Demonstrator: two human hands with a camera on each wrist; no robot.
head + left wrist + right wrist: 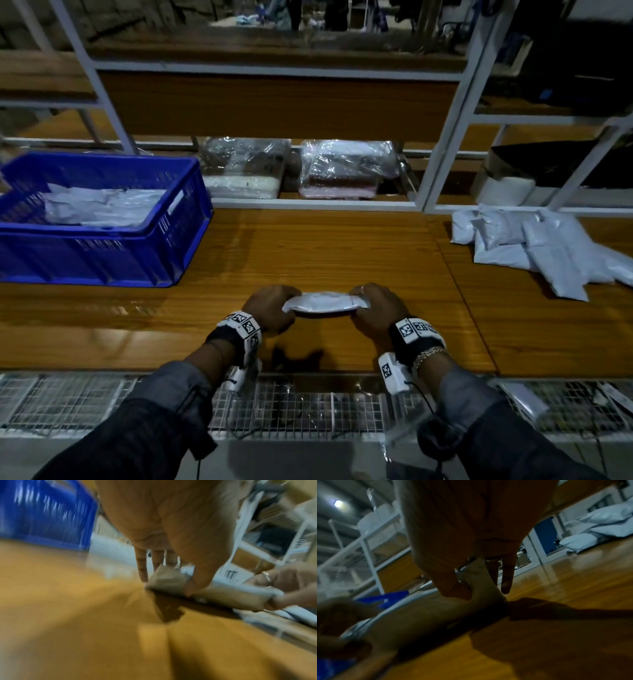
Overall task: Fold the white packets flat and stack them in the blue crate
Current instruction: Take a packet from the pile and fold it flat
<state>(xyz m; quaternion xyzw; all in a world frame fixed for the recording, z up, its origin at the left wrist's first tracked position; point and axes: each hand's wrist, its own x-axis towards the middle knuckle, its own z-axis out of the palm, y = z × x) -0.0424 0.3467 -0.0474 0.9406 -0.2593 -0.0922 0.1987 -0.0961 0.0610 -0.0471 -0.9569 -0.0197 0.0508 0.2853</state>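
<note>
I hold a folded white packet [323, 302] just above the wooden table [308, 246], near its front edge. My left hand [270, 310] pinches its left end between thumb and fingers, and my right hand [375, 313] pinches its right end. The left wrist view shows the thumb pressing the packet [169, 580] end, the other hand at the far end. From the right wrist, the packet [436, 615] stretches away to the left under the thumb. The blue crate [102, 219] stands at the table's back left with several white packets [102, 207] lying in it.
A loose pile of white packets [537, 243] lies at the right of the table. Clear-wrapped bundles [346, 168] sit on the low shelf behind. White shelf posts [445, 144] rise at the back. A wire-mesh tray [294, 407] runs along the table's front edge.
</note>
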